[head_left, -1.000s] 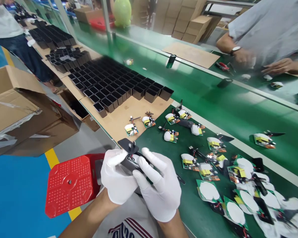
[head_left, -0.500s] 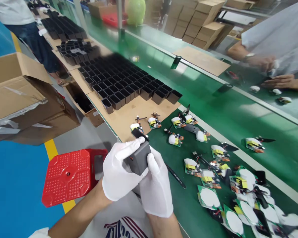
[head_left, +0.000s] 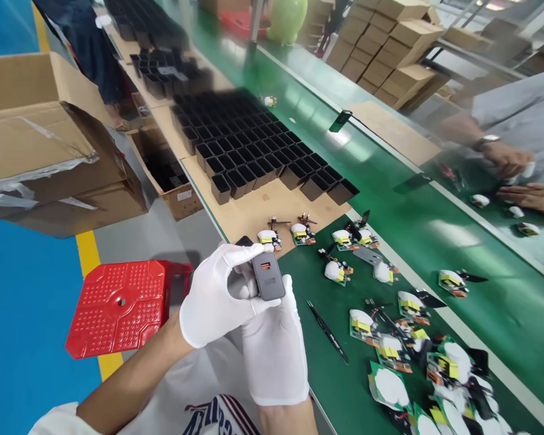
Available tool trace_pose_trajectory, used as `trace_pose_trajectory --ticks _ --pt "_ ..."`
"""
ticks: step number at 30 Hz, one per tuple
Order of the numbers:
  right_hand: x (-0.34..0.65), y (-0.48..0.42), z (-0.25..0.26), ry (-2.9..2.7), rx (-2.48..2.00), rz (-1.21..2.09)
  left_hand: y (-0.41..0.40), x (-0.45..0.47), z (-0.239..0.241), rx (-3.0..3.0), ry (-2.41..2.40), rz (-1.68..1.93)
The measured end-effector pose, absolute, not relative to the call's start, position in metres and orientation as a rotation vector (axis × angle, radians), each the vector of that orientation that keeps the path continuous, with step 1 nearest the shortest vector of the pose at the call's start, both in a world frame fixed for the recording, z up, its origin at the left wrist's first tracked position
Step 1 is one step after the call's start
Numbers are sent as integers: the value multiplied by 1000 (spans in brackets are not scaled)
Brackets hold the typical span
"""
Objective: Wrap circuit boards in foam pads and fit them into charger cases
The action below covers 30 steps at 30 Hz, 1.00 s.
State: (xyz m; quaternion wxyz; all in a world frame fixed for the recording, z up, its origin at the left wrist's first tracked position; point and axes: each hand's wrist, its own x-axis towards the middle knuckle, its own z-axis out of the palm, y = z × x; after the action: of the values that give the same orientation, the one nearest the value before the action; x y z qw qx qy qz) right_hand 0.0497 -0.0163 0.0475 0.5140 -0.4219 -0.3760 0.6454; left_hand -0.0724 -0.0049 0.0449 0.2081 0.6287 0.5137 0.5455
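Both my hands wear white gloves. Between them is a dark grey plastic housing (head_left: 269, 283), its end face turned up toward me and showing a small slot with orange inside. My left hand (head_left: 217, 296) grips the housing's end from the left, thumb and fingers on opposite edges. My right hand (head_left: 276, 347) is closed around it from below and the right. A black part (head_left: 245, 241) pokes out beyond my left fingers; I cannot tell whether it joins the housing. Black tweezers (head_left: 328, 332) lie on the green mat to the right of my hands.
Rows of open black housings (head_left: 249, 151) stand on the cardboard sheet (head_left: 242, 208) ahead. Circuit boards (head_left: 390, 386) with white and yellow parts lie on the right. A red stool (head_left: 118, 308) and cardboard boxes (head_left: 40, 142) are at left. A co-worker's hands (head_left: 521, 175) work across the bench.
The housing has turned, so its slotted end face now points toward me. My left fingers have shifted to that end's edges. The whole view has swung, moving the bench items rightward.
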Motion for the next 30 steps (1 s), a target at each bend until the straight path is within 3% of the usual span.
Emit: trace_pose_trajectory --ticks 7,11,14,23,30 --pt "40 -8 41 -944 -1157 1346 4 -85 26 1598 1467 1524" --pt "50 13 18 -1303 -1416 518 8 -100 1 1629 1472 1473" --pt "56 39 2 -1689 -1341 28 4 -108 -18 1555 1449 1538" --pt "20 91 50 -1727 -1172 -303 -13 -122 -46 1373 1469 1520" --pt "-7 97 -25 -1835 -1509 -297 -12 -144 -53 1277 1475 1549"
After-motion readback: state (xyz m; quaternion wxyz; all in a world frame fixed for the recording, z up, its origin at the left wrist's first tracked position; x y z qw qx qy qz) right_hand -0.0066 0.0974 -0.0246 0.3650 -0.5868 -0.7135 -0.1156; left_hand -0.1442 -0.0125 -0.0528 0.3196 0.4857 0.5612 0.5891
